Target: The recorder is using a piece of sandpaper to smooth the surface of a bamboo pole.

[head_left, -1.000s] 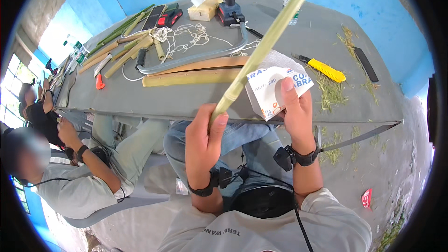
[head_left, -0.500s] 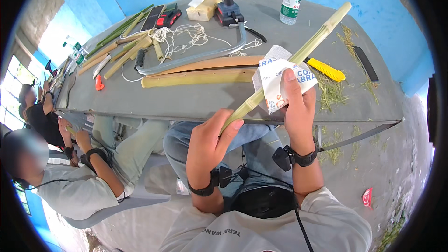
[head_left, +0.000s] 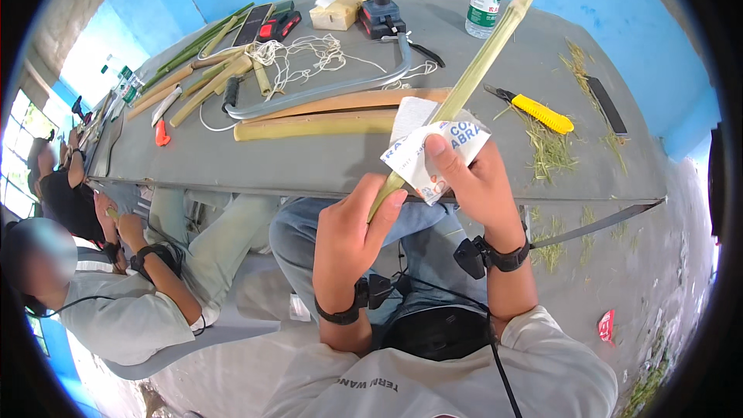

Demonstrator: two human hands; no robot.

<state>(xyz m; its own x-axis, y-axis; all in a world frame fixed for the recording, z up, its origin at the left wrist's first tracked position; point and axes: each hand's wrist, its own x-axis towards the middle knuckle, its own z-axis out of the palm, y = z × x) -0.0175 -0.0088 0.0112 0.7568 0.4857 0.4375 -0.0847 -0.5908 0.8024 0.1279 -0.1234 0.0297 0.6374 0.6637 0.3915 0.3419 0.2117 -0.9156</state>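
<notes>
A pale green bamboo stick (head_left: pixel 486 50) slants up and away over the front of the table. Its near end sits in my left hand (head_left: pixel 350 228), whose fingers are closed around it. Higher on the stick, my right hand (head_left: pixel 474 186) pinches a sheet of white sandpaper (head_left: pixel 414 161) wrapped about the bamboo, printed backing outward. The thumb lies on top of the sheet; the stick beneath it is hidden. Just beyond the right hand lies a yellow utility knife (head_left: pixel 542 114), among green bamboo shavings (head_left: pixel 551 156).
Split bamboo pieces (head_left: pixel 317 125) lie behind my hands, with a bow saw (head_left: pixel 325 91) and white string (head_left: pixel 302 58). A red and black cordless drill (head_left: pixel 381 0), tissue pack (head_left: pixel 338 11) and water bottle (head_left: pixel 484 0) stand at the back. Another person (head_left: pixel 128 302) sits on the left.
The sandpaper and my right hand have slid down the stick toward my left hand. The stick now points more steeply away, its far end shifted left.
</notes>
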